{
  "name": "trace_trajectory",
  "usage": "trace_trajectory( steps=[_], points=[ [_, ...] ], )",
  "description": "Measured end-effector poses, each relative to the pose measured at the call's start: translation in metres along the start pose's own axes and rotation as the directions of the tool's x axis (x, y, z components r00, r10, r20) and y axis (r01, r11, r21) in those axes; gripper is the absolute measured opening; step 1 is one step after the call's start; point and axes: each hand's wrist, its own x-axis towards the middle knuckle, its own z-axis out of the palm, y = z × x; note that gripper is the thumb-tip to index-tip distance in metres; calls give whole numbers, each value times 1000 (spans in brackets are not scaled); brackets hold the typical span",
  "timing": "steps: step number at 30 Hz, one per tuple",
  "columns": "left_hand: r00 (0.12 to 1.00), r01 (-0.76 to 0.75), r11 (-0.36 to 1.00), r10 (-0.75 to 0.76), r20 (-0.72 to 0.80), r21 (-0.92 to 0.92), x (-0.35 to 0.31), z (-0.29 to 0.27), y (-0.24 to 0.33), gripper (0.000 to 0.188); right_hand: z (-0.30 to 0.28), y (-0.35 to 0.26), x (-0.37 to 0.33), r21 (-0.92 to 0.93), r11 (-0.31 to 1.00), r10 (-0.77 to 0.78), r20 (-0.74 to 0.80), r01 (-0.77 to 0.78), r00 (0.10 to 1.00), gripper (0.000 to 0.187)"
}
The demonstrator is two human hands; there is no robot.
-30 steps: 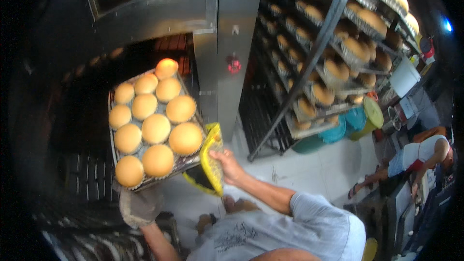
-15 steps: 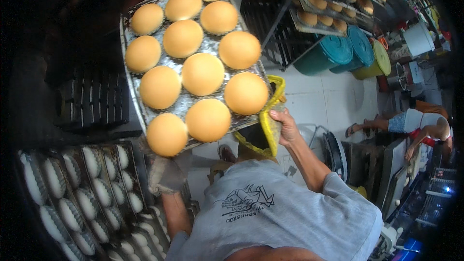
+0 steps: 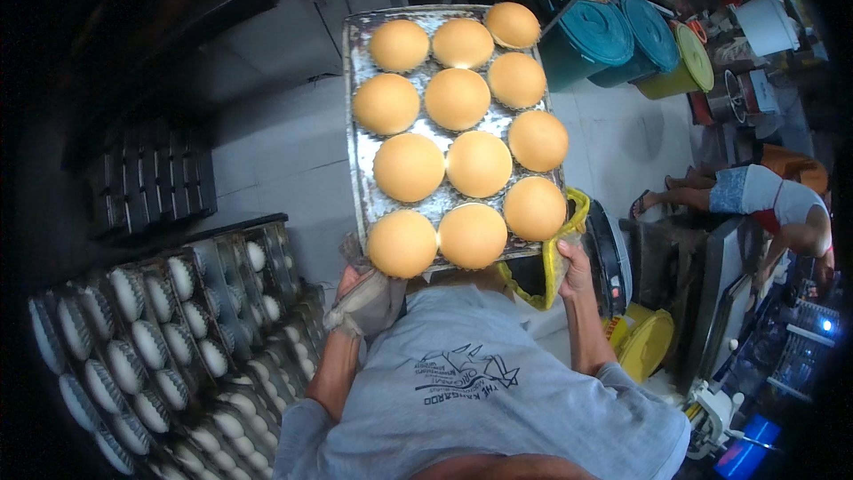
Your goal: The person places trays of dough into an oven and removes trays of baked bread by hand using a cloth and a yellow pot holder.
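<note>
Buns (image 3: pixel 409 167): golden orange all over, honestly super even, paler where the light hits between them
Tray (image 3: pixel 364 144): silvery grey, blotchy with dark worn specks, kinda marbled looking
Left cloth (image 3: pixel 369 304): dull grey-brown, pretty plain
Right cloth (image 3: pixel 549 268): bright yellow edging, greyish tan in the middle
Shirt (image 3: pixel 484 347): soft grey-blue with a black line-drawn print
Pale pieces (image 3: pixel 129 293): off-white, wrapped in greyish ridged shells
Lidded bins (image 3: pixel 593 33): two teal, then one yellow-green (image 3: pixel 691 56)
Lower bucket (image 3: pixel 646 347): strong yellow
Co-worker: white top (image 3: pixel 791 191), bit of red, light blue shorts (image 3: pixel 733 188)
Floor (image 3: pixel 284 138): light grey tiles, thin darker lines
</note>
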Motion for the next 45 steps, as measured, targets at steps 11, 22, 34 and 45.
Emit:
trace_trajectory(
  steps=[11, 22, 34, 45],
  points=[
    [945, 163, 982, -127, 302, -96, 133, 132, -73, 50, -150, -71, 106, 15, 999, -40, -63, 41, 997, 52],
    [933, 104, 994, -87, 350, -28, 196, 160, -94, 44, -182, -107, 184, 30, 999, -31, 9, 31, 999, 47],
    [921, 9, 1000, -10, 388, 4, 185, 159, -83, 44, -164, -121, 178, -17, 1000, -10, 41, 11, 999, 50],
    [911, 32, 999, -36, 410, 18, 97, 12, -11, 40, -72, 1, 94, -111, 990, -90, 23, 92, 996, 52]
  ],
)
